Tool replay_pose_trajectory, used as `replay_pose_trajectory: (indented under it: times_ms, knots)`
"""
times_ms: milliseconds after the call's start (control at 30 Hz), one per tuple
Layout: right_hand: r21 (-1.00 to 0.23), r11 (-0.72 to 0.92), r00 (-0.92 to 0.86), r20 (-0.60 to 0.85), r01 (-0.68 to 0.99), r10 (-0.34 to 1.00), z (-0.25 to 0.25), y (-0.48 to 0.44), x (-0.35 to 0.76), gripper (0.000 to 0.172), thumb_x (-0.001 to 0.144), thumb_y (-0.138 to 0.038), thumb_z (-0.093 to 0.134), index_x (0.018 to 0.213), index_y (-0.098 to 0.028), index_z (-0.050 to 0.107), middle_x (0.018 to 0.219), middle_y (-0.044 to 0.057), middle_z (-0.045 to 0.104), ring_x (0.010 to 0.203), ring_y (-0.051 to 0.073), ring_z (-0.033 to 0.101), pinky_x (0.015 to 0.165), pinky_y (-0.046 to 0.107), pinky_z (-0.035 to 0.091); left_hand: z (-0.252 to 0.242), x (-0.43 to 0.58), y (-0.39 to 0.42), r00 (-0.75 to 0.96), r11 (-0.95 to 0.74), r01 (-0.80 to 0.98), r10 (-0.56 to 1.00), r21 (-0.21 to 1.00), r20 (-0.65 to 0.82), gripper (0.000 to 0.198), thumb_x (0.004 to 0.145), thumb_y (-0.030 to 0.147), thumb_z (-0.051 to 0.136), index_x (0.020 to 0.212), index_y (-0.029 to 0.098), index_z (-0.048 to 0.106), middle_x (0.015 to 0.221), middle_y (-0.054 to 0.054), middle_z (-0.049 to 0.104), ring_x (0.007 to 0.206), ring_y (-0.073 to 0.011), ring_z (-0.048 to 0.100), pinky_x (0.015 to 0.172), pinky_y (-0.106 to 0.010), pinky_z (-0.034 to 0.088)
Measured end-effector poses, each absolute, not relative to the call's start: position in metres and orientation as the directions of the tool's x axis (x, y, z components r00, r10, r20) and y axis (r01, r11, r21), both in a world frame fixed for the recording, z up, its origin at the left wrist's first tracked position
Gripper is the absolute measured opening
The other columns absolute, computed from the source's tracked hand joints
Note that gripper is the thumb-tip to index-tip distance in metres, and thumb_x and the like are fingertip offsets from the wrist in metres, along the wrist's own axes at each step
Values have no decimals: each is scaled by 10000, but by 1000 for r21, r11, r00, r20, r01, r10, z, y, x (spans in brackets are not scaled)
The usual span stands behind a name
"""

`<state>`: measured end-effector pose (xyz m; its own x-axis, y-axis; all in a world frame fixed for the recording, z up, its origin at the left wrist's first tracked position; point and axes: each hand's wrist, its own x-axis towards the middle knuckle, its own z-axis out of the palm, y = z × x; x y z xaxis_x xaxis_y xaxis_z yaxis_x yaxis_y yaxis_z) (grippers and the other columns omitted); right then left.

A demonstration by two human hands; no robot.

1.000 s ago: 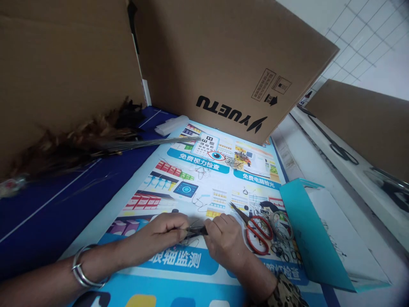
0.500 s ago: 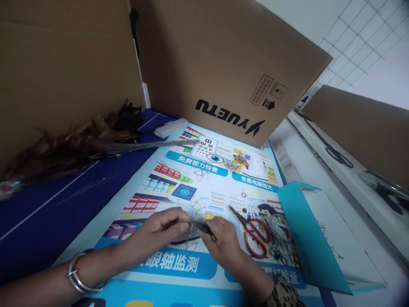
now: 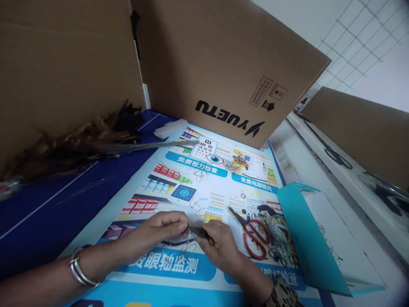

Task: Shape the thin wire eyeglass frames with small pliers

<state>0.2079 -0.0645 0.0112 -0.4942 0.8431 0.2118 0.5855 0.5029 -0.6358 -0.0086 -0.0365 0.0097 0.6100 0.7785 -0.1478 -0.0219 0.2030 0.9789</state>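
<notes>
My left hand (image 3: 169, 228) is closed, its thumb and fingers pinching a thin wire piece (image 3: 191, 235) over the printed sheet. In my right hand (image 3: 220, 245), fingers wrapped round the handles, are small dark pliers (image 3: 203, 233) with a bit of yellow. Their jaws point left and meet the wire piece beside my left fingertips. Fine loose wires hang below the two hands. Right of my right hand lie red-handled scissors (image 3: 257, 238), and beside them a clear round roll (image 3: 280, 230) and a tangle of small wire loops.
An open teal box (image 3: 297, 230) with small wire pieces stands at right. A large cardboard panel (image 3: 223, 64) rises behind the printed sheet (image 3: 179, 281). Brown feathery material (image 3: 79, 140) and a bundle of long thin wires (image 3: 153, 146) lie at left. Small wire heaps sit further back.
Both hands have moved slightly down toward me. My left fingers have closed further round the wire piece, and the plier jaws now lie lower, with the wire piece turned.
</notes>
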Motion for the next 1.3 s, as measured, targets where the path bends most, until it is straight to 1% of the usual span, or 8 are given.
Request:
replay_pose_trajectory:
  times_ms: [100,233,367,533,667,767,1000,1300]
  knots:
    - [-640,495,-494,201,588,846,12,-65,208,157,877,-309,506,907,-175,581,737,31,580,683,153,522,589,244,361,6,-8,-37,608,287,-69,772,955,-188,241,820,389,580,789,157,638,654,4,530,614,-132,457,548,-228,352]
    - [-642,483,-494,181,596,850,12,-65,207,159,882,-312,497,883,-175,576,726,28,576,676,150,520,583,242,361,7,-6,-37,617,331,-120,763,936,-191,217,809,349,605,721,151,610,586,38,442,561,-102,362,527,-224,273]
    - [-625,492,-492,191,606,849,10,-64,207,161,881,-319,495,857,-179,569,723,26,572,669,148,514,575,241,355,9,-4,-38,599,340,-142,777,930,-193,223,800,335,610,676,151,584,565,43,446,553,-98,361,536,-230,263]
    - [-602,494,-483,197,627,853,8,-66,207,152,874,-314,502,886,-181,573,738,32,584,689,155,525,585,243,367,10,-4,-39,595,360,-122,772,925,-222,222,808,345,592,695,153,582,572,39,465,554,-101,382,545,-235,281]
    - [-595,476,-470,179,648,864,10,-67,206,144,865,-289,511,932,-182,580,784,43,600,736,166,543,613,248,390,9,-5,-40,573,315,-117,796,942,-195,204,811,335,594,710,160,570,583,49,419,557,-99,355,534,-231,264]
    - [-593,444,-440,164,671,883,11,-68,205,136,859,-288,519,917,-185,587,791,44,601,737,168,540,614,249,396,9,-6,-39,553,261,-88,815,961,-171,190,818,322,583,716,162,564,593,51,398,562,-99,343,526,-226,258]
    - [-588,363,-353,137,723,926,12,-68,204,97,850,-256,527,813,-173,560,780,46,585,739,164,522,597,241,376,11,-7,-36,495,147,-12,860,989,-122,183,838,313,547,732,167,575,650,35,447,610,-114,398,560,-223,317]
    - [-573,395,-373,163,718,914,11,-69,204,109,857,-273,518,826,-180,565,779,47,581,744,169,516,611,248,385,12,-8,-35,480,3,99,876,995,-50,166,846,295,518,769,175,602,709,12,505,658,-129,462,603,-238,382]
